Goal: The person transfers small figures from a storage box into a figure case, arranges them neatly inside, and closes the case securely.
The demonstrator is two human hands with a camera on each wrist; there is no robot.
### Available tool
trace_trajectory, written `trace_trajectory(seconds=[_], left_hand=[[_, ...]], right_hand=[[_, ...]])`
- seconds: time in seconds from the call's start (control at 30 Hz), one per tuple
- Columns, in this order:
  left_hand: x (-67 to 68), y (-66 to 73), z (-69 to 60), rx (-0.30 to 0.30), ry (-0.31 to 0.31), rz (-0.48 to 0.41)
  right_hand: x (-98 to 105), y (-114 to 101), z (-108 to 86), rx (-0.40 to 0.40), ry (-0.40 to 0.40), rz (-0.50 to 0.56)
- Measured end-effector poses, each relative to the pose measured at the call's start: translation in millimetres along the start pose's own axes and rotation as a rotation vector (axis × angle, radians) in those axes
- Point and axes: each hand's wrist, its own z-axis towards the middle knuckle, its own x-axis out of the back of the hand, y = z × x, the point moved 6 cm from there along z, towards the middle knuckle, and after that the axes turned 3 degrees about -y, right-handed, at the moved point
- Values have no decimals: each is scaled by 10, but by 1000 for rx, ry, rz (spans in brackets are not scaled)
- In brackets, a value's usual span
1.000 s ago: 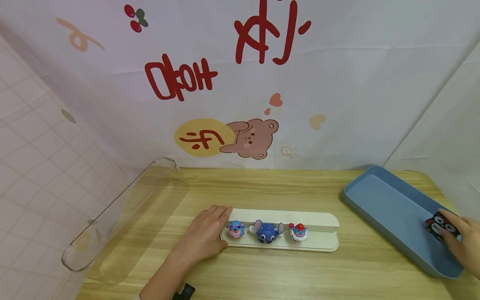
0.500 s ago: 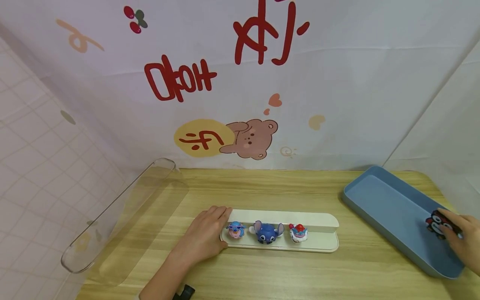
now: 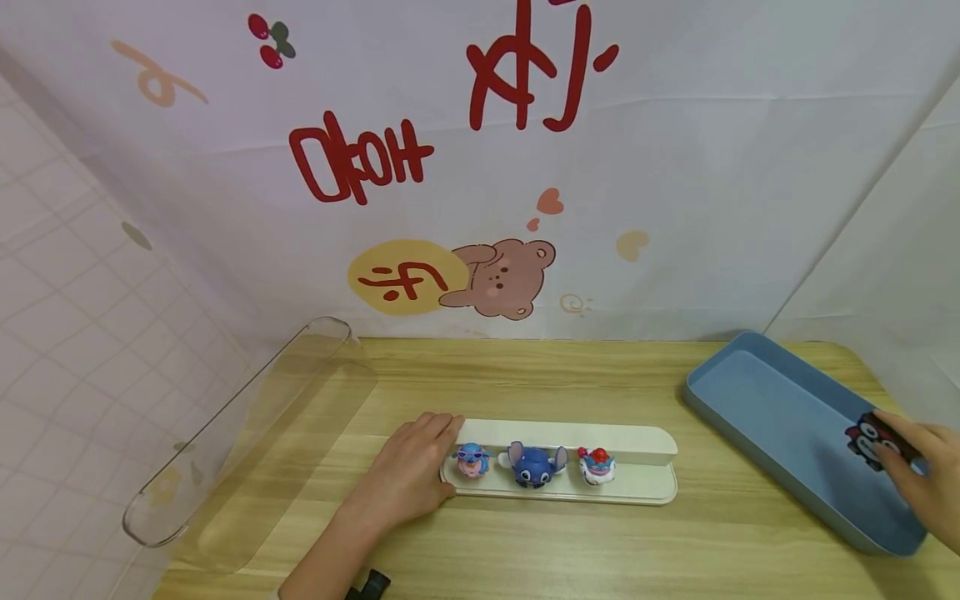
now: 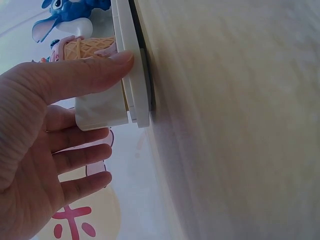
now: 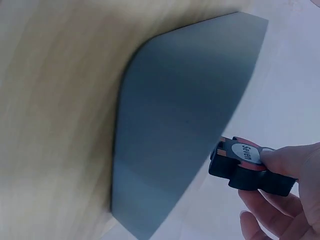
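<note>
A white two-step display stand (image 3: pixel 645 482) lies on the table, bearing three small cartoon figurines: a blue-and-pink one with glasses (image 3: pixel 471 461), a blue big-eared one (image 3: pixel 534 467) and a white one with a red top (image 3: pixel 597 467). My left hand (image 3: pixel 416 462) grips its left end, with the thumb (image 4: pixel 95 75) on the front edge and fingers behind. Between thumb and fingers my right hand (image 3: pixel 926 475) pinches a black-and-red cartoon figurine (image 3: pixel 870 442) over the blue tray (image 3: pixel 772 408). The right wrist view shows "Seven" lettering on this black figurine (image 5: pixel 245 152), above the tray's rim.
A clear plastic cover (image 3: pixel 262 450) leans at the left by the tiled-pattern sheet. A printed white cloth (image 3: pixel 675 167) hangs behind the wooden table (image 3: pixel 570 542). A black object (image 3: pixel 369 586), partly hidden, shows by my left forearm.
My right hand has lifted the black-and-red figurine slightly up from the tray's floor and turned it. My left hand and the display stand have stayed in place.
</note>
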Motion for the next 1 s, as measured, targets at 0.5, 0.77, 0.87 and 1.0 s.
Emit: trace_trajectory(seconds=[0.5,0.77,0.87,1.0], left_hand=[[-8,-6,-4,-2,9,0],[-7,-5,-6,2,3,1],[-4,-6,-10,6,3,-3],[4,1,-11,3,6,-8]], right_hand=[[40,-239,100,12,42,27],[58,-350,142,25,97,32],[65,-412,169,23,103,34],[70,-479,208,26,102,24]])
